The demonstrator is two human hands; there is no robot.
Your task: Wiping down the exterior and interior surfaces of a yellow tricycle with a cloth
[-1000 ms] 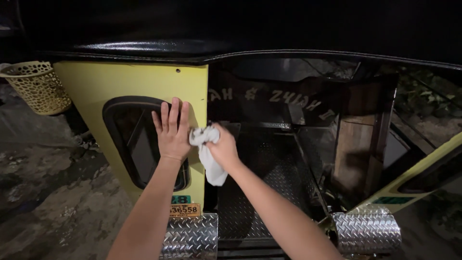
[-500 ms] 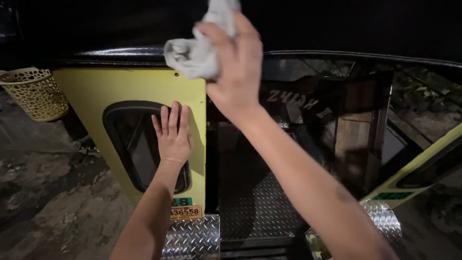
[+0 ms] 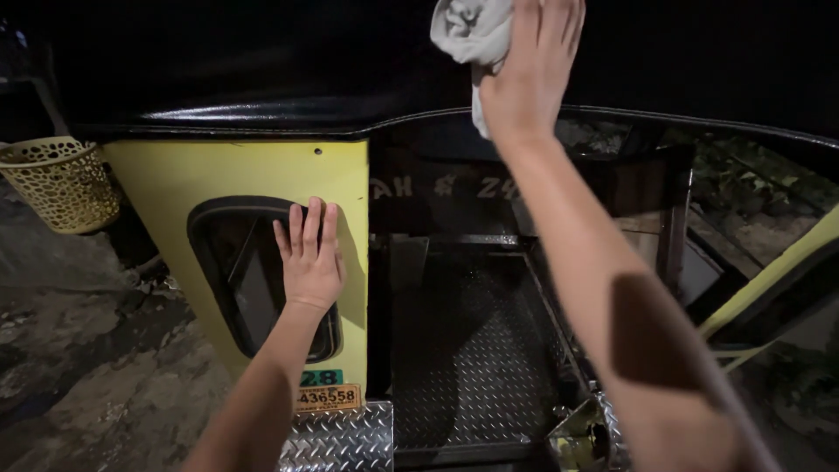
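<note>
Reaching up w/ arm extended, right hand (image 3: pixel 533 65) has its grip closed on a white rag (image 3: pixel 468 35), pressed probably against the black roof (image 3: pixel 262 79). Left hand (image 3: pixel 310 258) flat, fingers spread, empty, on yellow panel (image 3: pixel 253 175) by its window (image 3: pixel 240 271).

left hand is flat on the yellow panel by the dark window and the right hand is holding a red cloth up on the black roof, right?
Not quite: the cloth is white or pale grey, not red. The head view shows the right hand holding it up against the black roof, while the left hand lies flat on the yellow panel at the edge of the dark window.
</note>
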